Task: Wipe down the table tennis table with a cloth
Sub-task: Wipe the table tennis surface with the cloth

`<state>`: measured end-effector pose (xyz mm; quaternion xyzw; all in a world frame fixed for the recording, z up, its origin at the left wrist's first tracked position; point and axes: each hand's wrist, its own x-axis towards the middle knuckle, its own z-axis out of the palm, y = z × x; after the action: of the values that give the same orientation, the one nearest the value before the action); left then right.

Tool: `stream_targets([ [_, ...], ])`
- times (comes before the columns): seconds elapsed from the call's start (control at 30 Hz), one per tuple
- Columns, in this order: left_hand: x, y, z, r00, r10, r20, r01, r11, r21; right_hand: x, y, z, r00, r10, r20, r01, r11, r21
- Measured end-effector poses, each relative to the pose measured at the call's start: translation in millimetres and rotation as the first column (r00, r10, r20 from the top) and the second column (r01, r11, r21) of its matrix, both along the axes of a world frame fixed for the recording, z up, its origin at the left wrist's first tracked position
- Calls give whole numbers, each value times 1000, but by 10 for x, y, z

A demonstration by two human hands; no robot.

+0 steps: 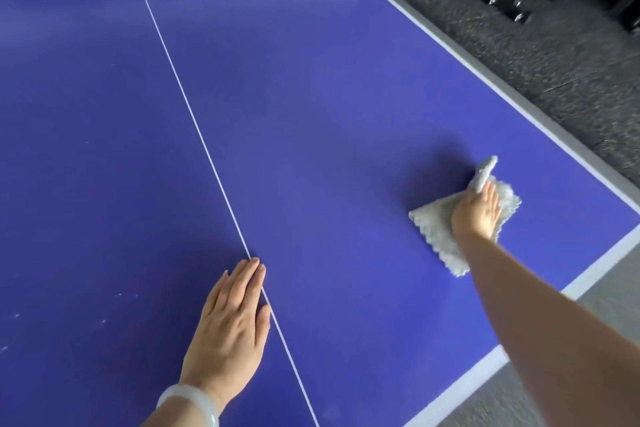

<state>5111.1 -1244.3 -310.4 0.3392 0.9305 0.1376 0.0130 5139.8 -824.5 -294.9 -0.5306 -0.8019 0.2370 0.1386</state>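
Left hand (pixel 232 317), fingers straight, lies flat on the smooth blue surface (pixel 311 97); right hand (pixel 478 211), fingers extended, presses one fluffy grey cloth (pixel 433 225) down.

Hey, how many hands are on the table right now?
2. The left hand lies flat on the table at the centre line; the right hand presses the cloth near the right-hand corner.

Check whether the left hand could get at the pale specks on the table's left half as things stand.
Probably yes. The left hand lies flat by the centre line, holding nothing, and the specks sit just to its left across bare table. The cloth, though, is under the right hand.
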Motion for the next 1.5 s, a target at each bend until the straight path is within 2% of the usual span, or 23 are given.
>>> stream_targets([
  [0.1, 13, 2, -23, 1000, -6, -9, 6, 1000, -15, -380, 116, 9, 964, 203, 170, -211, 977, 28],
  [0.2, 18, -4, 2, 1000, -2, -17, 2, 999, -38, -501, -246, -61, 887, 393, 243, -420, 905, 69],
  [0.4, 42, 3, 28, 1000, -2, 7, 3, 999, -52, -247, -933, -89, 775, 576, 260, -619, 775, 127],
  [0.63, -3, -96, 176, 994, -52, 96, 49, 998, 26, 159, -1794, -152, 699, 674, 238, -710, 692, 128],
  [0.7, 78, -289, 241, 997, -51, 62, 50, 999, 19, 254, -2094, -174, 698, 681, 222, -712, 692, 118],
  [0.83, 424, -1045, 298, 982, 176, 63, -178, 984, 22, 373, -2760, -245, 716, 671, 192, -695, 712, 103],
  [0.93, 598, -1631, 288, 932, 356, 62, -354, 934, -46, 420, -3166, -240, 775, 612, 159, -629, 771, 100],
  [1.03, 664, -2012, 280, 885, 463, 58, -457, 885, -84, 503, -3484, -200, 767, 620, 167, -639, 763, 100],
  [1.23, 673, -2531, 247, 853, 519, 48, -513, 852, -102, 981, -4310, -111, 636, 733, 241, -767, 635, 96],
  [1.4, 722, -2693, 136, 883, 464, 68, -455, 883, -117, 990, -4986, -89, 566, 802, 189, -823, 563, 77],
  [1.5, 714, -2710, 89, 890, 452, 55, -442, 888, -128, 888, -5071, -127, 413, 885, 216, -911, 404, 86],
])
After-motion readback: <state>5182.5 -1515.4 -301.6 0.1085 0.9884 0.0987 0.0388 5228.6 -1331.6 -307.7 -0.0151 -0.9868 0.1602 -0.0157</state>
